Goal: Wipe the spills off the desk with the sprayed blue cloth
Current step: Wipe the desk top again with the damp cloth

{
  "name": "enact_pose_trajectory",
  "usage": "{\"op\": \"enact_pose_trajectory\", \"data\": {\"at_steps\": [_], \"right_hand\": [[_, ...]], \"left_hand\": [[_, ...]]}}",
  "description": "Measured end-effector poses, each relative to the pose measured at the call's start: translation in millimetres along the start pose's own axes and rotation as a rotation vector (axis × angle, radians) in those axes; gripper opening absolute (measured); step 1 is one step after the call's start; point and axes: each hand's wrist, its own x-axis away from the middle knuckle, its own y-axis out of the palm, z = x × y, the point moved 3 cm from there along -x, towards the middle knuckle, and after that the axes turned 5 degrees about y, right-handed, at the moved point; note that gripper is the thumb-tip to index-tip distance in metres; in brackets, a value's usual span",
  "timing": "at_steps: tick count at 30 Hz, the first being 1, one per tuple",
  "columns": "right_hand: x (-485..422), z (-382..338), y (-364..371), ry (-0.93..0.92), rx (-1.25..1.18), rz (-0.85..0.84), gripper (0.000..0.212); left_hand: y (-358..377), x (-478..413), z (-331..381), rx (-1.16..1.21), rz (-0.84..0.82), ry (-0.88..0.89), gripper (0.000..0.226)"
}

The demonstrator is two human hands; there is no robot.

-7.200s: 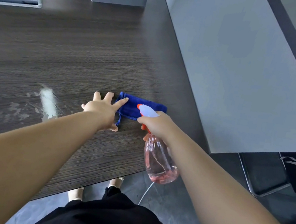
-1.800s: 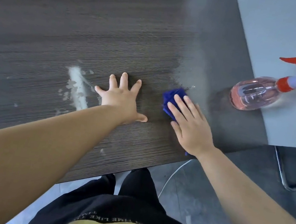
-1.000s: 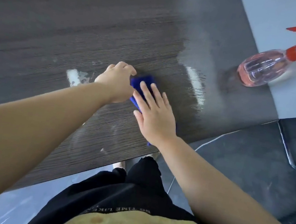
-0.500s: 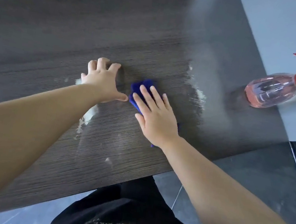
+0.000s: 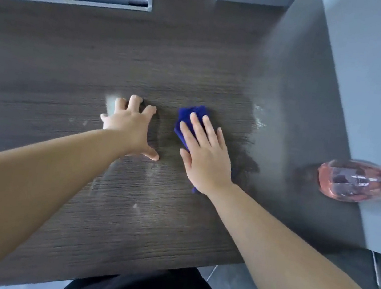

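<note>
Now the right hand lies flat on top of the cloth, with its fingers straight and pressing down, not curled around it. The cloth sits under the palm on the desk. A blue corner pokes out past the fingertips and a small bit shows by the wrist, so the cloth runs long the way the hand points. The left hand rests on the desk just beside it, with its fingers spread and the tips bent a little, and it holds nothing. What matters most is where the mess is. One white spill lies right at the left fingertips, on their far side from the cloth. So the left hand sits between the cloth and that spill. I think the cloth must slide sideways, toward the thumb side of the right hand, and the left hand should get out of the way first. More white marks lie off the little-finger side of the right hand, nearer to the cloth and with nothing in between. The bottle lies on its side, well apart, past those marks.
</note>
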Motion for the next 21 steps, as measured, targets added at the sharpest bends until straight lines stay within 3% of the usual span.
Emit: {"op": "enact_pose_trajectory", "data": {"at_steps": [2,3,5,7,9,10,11,14,16,18,21], "right_hand": [[13,29,-3,-0.258,0.039,-0.065,0.05],[9,53,-5,-0.258,0.061,-0.066,0.049],[-16,97,-12,-0.036,0.045,-0.018,0.049],[-54,118,-20,0.337,-0.027,0.002,0.051],[-87,105,-22,0.638,-0.08,-0.005,0.056],[-97,89,-22,0.681,-0.103,-0.019,0.058],[-102,71,-20,0.62,-0.11,-0.03,0.059],[-75,27,-9,0.054,-0.015,-0.027,0.056],[-56,41,-7,-0.2,0.056,-0.067,0.053],[-66,80,-12,-0.174,0.094,-0.06,0.052],[-112,126,-22,0.233,0.014,-0.018,0.052]], "left_hand": [[1,0,-1,0.009,-0.011,-0.001,0.116],[1,1,0,0.009,-0.02,-0.004,0.117],[1,0,2,0.006,-0.015,-0.008,0.121],[-3,-4,4,0.012,0.027,-0.02,0.127],[-11,-16,4,0.005,0.064,-0.035,0.132],[-15,-22,3,-0.005,0.066,-0.043,0.135],[-19,-29,2,-0.02,0.054,-0.05,0.138],[-27,-46,2,-0.069,-0.028,-0.046,0.146],[-29,-51,4,-0.085,-0.054,-0.035,0.147],[-30,-52,4,-0.091,-0.051,-0.032,0.147],[-30,-53,3,-0.107,-0.052,-0.038,0.148]]}}
